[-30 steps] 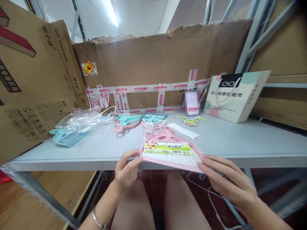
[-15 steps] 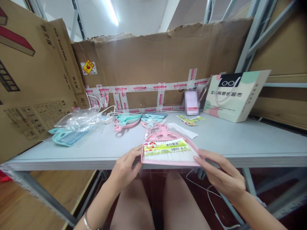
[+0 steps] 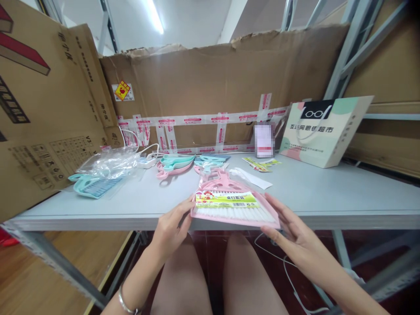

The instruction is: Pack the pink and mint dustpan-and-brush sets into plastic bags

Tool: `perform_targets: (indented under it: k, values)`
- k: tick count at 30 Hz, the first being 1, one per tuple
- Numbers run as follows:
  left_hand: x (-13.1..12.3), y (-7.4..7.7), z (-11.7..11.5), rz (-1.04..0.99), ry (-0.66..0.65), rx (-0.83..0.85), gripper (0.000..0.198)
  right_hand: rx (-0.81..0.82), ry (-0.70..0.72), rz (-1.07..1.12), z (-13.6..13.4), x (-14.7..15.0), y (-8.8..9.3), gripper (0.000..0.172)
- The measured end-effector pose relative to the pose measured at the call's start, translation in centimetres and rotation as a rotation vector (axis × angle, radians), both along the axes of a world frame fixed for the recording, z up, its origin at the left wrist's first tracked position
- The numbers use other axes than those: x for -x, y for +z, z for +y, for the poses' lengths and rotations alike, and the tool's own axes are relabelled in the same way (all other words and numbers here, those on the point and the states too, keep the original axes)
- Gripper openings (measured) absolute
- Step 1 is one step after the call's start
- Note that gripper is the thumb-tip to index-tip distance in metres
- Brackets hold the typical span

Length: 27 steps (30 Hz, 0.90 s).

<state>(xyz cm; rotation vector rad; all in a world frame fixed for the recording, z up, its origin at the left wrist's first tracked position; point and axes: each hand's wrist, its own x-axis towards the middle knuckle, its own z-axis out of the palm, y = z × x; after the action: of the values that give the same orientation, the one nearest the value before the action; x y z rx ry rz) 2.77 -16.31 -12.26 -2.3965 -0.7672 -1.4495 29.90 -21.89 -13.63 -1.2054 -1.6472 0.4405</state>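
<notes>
A pink dustpan and brush set [image 3: 234,214] with white bristles lies at the front edge of the grey table, with clear plastic wrap visible at its handle end. Across it runs a yellow-green label card [image 3: 229,200]. My left hand [image 3: 173,223] pinches the set's left edge between thumb and fingers. At the right front corner, my right hand [image 3: 290,227] grips with the thumb on the front edge and the fingers along the right side. Behind the set lie mint and pink dustpan pieces [image 3: 175,164] and mint brushes with blue bristles [image 3: 211,160].
On the left, clear plastic bags [image 3: 110,164] partly cover another mint brush [image 3: 95,186]. A white strip [image 3: 252,178], label cards [image 3: 259,165], a blurred upright box [image 3: 264,140] and a paper bag [image 3: 323,135] stand or lie to the right. Cardboard [image 3: 197,83] closes off the back.
The set has turned slightly, its right front corner coming nearer to me. My right hand's fingers have spread further around that corner. My left hand keeps its hold.
</notes>
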Motion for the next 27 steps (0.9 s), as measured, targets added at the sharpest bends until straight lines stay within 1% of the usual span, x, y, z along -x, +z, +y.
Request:
perform_targets:
  k: [1, 3, 5, 7, 8, 10, 14, 17, 20, 23, 27]
  values:
    - [0.0, -0.1, 0.0, -0.007, -0.004, 0.021, 0.031, -0.014, 0.000, 0.017, 0.0, 0.0, 0.1, 0.057]
    - [0.1, -0.2, 0.0, -0.019, -0.011, 0.056, 0.031, -0.071, -0.069, -0.036, 0.1, -0.2, 0.2, 0.056]
    - [0.2, -0.4, 0.1, -0.024, -0.016, 0.065, 0.032, -0.130, -0.178, -0.171, 0.4, -0.9, 0.3, 0.055]
    - [0.1, -0.5, 0.1, -0.027, -0.019, 0.051, 0.034, -0.169, -0.235, -0.339, 0.8, -1.8, 0.5, 0.052]
    - [0.1, -0.5, 0.2, -0.025, -0.021, 0.042, 0.034, -0.186, -0.230, -0.414, 1.1, -2.3, 0.7, 0.051]
    - [0.1, -0.6, 0.2, -0.021, -0.019, 0.033, 0.034, -0.205, -0.171, -0.537, 1.7, -3.2, 1.1, 0.051]
    - [0.1, -0.6, 0.3, -0.019, 0.006, 0.046, 0.033, -0.179, -0.039, -0.646, 2.9, -4.3, 2.4, 0.064]
    - [0.2, -0.7, 0.3, -0.014, -0.002, 0.045, 0.033, -0.109, 0.082, -0.613, 3.4, -4.3, 3.5, 0.069]
    - [0.0, -0.8, 0.2, -0.063, -0.014, 0.049, 0.034, -0.050, 0.143, -0.498, 3.1, -3.7, 4.1, 0.064]
    - [-0.4, -0.9, 0.0, -0.161, -0.007, 0.117, 0.038, 0.028, 0.111, -0.403, 2.3, -2.9, 4.1, 0.061]
    - [-1.1, -0.9, -0.4, -0.268, -0.006, 0.173, 0.037, 0.135, 0.010, -0.290, 1.5, -2.6, 3.7, 0.055]
